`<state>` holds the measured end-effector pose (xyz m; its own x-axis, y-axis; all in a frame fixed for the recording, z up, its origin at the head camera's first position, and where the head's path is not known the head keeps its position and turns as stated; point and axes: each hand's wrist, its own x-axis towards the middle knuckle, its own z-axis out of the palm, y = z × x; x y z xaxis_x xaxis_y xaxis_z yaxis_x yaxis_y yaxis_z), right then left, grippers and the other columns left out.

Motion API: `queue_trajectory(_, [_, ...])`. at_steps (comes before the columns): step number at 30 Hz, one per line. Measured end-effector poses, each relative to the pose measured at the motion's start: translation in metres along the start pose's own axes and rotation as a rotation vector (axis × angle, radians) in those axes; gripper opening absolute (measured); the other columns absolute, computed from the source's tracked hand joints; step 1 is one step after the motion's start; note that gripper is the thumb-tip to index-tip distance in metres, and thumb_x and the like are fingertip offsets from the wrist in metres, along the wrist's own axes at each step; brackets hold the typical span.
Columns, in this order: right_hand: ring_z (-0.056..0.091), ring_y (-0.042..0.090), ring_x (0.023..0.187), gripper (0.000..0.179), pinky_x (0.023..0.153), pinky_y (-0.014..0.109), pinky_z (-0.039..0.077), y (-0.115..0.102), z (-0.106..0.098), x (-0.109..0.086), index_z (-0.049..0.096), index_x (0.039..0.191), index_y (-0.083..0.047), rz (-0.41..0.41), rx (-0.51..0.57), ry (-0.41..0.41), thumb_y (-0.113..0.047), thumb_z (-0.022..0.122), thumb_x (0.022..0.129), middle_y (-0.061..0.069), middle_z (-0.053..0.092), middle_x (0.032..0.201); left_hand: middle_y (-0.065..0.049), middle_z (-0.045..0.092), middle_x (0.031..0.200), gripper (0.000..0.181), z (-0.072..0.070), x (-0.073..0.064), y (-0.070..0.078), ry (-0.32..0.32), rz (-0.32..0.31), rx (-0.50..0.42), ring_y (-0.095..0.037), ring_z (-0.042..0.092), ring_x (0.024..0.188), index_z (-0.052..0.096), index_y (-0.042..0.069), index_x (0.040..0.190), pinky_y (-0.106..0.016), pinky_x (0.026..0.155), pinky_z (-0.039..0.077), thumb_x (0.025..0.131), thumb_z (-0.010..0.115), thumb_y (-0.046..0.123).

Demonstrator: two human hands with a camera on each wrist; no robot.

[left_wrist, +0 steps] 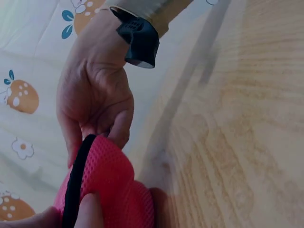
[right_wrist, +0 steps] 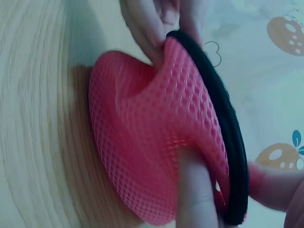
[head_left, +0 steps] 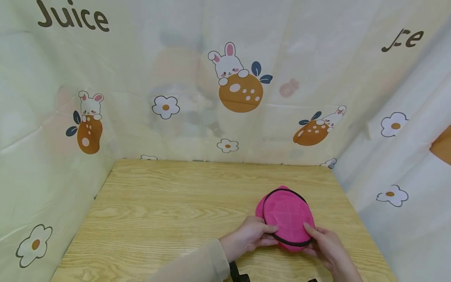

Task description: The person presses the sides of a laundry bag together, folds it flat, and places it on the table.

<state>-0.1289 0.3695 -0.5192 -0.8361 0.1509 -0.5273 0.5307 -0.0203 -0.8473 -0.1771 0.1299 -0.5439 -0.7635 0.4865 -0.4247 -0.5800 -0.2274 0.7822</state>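
A pink mesh pouch (head_left: 287, 219) with a black band round its edge is held tilted over the right part of the wooden table. My left hand (head_left: 251, 235) pinches its lower left rim, thumb on the face and fingers beneath. At the lower right rim my right hand (head_left: 329, 248) grips it the same way. In the right wrist view, the mesh of the pouch (right_wrist: 142, 114) bulges and folds below the black band, low over the tabletop. The left wrist view shows the black band end-on, with the pink mesh (left_wrist: 114, 180) bunched beside it.
The wooden table (head_left: 158, 207) extends left of and behind the pouch. Its far edge meets a cream curtain (head_left: 190, 129) printed with rabbits, fruit and flowers, and more of the same sheeting hangs at both sides. Black straps (left_wrist: 142, 40) show at the wrists.
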Motion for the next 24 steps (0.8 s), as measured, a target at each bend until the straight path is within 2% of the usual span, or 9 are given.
queue_trajectory(3, [0.081,0.014,0.085,0.027,0.080,0.035,0.068,0.002,-0.001,0.002,0.076,0.107,-0.007,0.012,0.092,-0.038,-0.029,0.061,0.111,0.005,0.082,0.091,-0.029,0.079,0.109,0.015,0.002,0.000,-0.002,0.002,0.008,-0.027,-0.038,0.079,0.107,0.075,-0.005,0.112,-0.044,0.089,0.066,0.098,0.074,-0.002])
queue_trajectory(8, [0.080,0.010,0.089,0.025,0.082,0.030,0.067,0.002,-0.003,0.007,0.078,0.100,-0.012,0.035,0.171,-0.063,-0.026,0.060,0.112,0.001,0.082,0.093,-0.026,0.080,0.108,0.014,0.001,0.001,-0.002,-0.007,-0.009,-0.054,-0.033,0.080,0.105,0.075,-0.004,0.112,-0.038,0.088,0.066,0.100,0.074,0.002])
queue_trajectory(12, [0.080,0.008,0.085,0.028,0.078,0.026,0.066,0.003,-0.002,0.012,0.078,0.094,-0.015,0.037,0.184,-0.061,-0.025,0.060,0.112,-0.001,0.082,0.089,-0.025,0.080,0.110,0.015,0.000,0.003,0.000,-0.011,-0.011,-0.054,-0.033,0.080,0.106,0.076,-0.004,0.114,-0.037,0.089,0.066,0.100,0.073,0.003])
queue_trajectory(20, [0.080,0.007,0.087,0.031,0.081,0.025,0.066,0.007,-0.003,0.020,0.076,0.095,-0.014,0.021,0.217,-0.119,-0.023,0.054,0.114,-0.002,0.083,0.089,-0.027,0.079,0.113,0.017,-0.004,0.008,-0.004,-0.026,-0.011,-0.064,-0.035,0.079,0.109,0.076,-0.004,0.116,-0.040,0.091,0.065,0.101,0.072,0.003])
queue_trajectory(24, [0.079,0.008,0.086,0.032,0.081,0.026,0.066,0.007,-0.003,0.018,0.076,0.095,-0.017,0.015,0.212,-0.077,-0.027,0.053,0.115,-0.002,0.081,0.089,-0.028,0.080,0.109,0.016,-0.005,0.007,-0.002,-0.015,-0.027,-0.061,-0.037,0.079,0.107,0.076,-0.004,0.113,-0.045,0.092,0.065,0.102,0.072,0.007])
